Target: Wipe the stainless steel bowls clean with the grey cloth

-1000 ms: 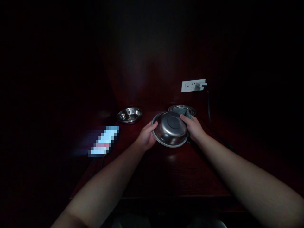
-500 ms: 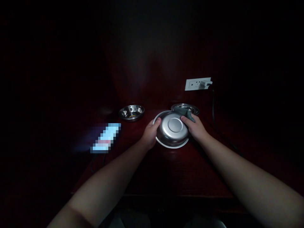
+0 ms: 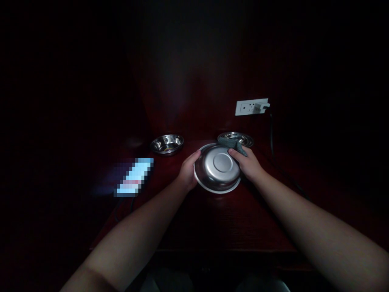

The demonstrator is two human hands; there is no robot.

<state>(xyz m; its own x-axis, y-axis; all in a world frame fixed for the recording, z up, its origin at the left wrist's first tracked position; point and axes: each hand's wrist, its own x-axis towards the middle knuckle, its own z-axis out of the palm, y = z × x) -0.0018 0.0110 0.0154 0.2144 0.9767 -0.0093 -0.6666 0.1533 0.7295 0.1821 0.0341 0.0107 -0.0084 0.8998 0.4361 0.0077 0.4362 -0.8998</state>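
A steel bowl (image 3: 217, 168) is held upside down, its flat base facing me, above a dark red wooden table (image 3: 219, 219). My left hand (image 3: 187, 172) grips the bowl's left rim with curled fingers. My right hand (image 3: 248, 164) holds the right rim and also pinches a grey-green cloth (image 3: 234, 144) against the bowl's far edge. Both forearms reach in from the bottom of the view.
A second steel bowl (image 3: 167, 144) stands upright at the left, and a third one (image 3: 240, 138) sits behind the cloth. A lit phone screen (image 3: 134, 177) lies at the left. A white wall socket (image 3: 251, 107) holds a plug with a dark cable (image 3: 275, 150) running down.
The bowl has tipped further over so its base faces me more squarely, and it has shifted slightly towards me. Both hands kept their grip.
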